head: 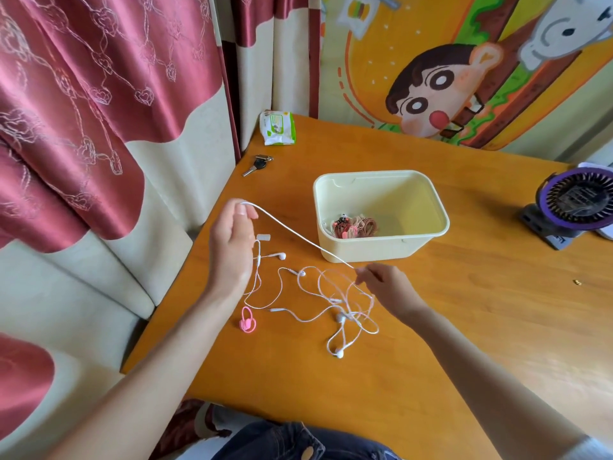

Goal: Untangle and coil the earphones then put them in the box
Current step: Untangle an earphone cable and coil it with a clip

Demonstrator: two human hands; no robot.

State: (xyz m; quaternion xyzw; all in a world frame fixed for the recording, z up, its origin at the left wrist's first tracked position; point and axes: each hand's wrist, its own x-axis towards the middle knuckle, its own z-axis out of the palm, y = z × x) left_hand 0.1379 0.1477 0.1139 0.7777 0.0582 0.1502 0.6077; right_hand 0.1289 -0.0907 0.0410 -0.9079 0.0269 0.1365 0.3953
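Note:
White earphones (300,295) lie in a loose tangle on the orange table (464,310), several earbuds spread among the loops. My left hand (232,247) is raised above the table's left edge and pinches one end of the cable. A taut stretch of white cable (292,232) runs from it down to my right hand (386,283), which pinches it just above the tangle. The cream plastic box (428,197) stands open behind the tangle, and a coiled brownish earphone (356,226) lies in its near left corner. A pink cable clip (247,322) lies near my left forearm.
A green-and-white wipes pack (278,128) and a key (257,164) lie at the table's far left corner. A purple desk fan (575,207) stands at the right edge. A small gold object (578,282) lies on the right. Red curtains hang to the left.

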